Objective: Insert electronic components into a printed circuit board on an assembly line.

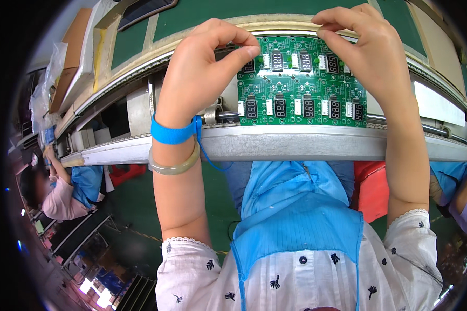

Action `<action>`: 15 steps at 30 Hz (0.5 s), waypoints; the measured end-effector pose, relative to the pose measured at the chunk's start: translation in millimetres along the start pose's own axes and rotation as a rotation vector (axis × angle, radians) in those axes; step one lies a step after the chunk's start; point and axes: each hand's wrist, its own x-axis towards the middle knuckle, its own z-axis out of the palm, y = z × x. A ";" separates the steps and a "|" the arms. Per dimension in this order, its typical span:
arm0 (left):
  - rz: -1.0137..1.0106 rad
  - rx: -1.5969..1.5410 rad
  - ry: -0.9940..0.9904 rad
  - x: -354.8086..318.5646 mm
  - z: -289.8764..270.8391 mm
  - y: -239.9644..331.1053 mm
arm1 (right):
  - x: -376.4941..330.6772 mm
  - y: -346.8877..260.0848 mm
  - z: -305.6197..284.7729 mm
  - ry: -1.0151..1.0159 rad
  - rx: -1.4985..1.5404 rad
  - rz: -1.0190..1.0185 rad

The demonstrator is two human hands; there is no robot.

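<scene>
One green circuit board [294, 78] lies between and below the fingers of the left hand [202, 57] and the right hand [368, 52]. Long axis: left to right, across the span between the hands, parallel to the near metal rail [296, 141]. Short axis: from the fingertips toward the wearer. Component face: up. The number displays [308, 108] stand in two rows along the long axis, upright as seen by the wearer, each with a white socket [298, 107] on its left.

Left fingers [250, 51]: thumb and index are bent together at the far left corner of the board, the thumb overlapping that corner. Most of the board extends to the right of these fingertips and nearer the wearer. Whether they grasp the edge or a small part cannot be told.

Right fingers [337, 42]: thumb and index are curled, tips close together at the far edge. The board lies on the wearer's side of these tips and extends to both sides; the hand covers part of its far right corner. Contact with the board cannot be confirmed.

Behind the left fingers, a blue strap [172, 135] and a pale bangle [175, 167] encircle the arm.
</scene>
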 end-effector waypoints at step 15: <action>0.186 0.576 0.104 -12.4 17.5 10.1 | 44.0 -66.6 -4.9 -0.479 -0.805 0.509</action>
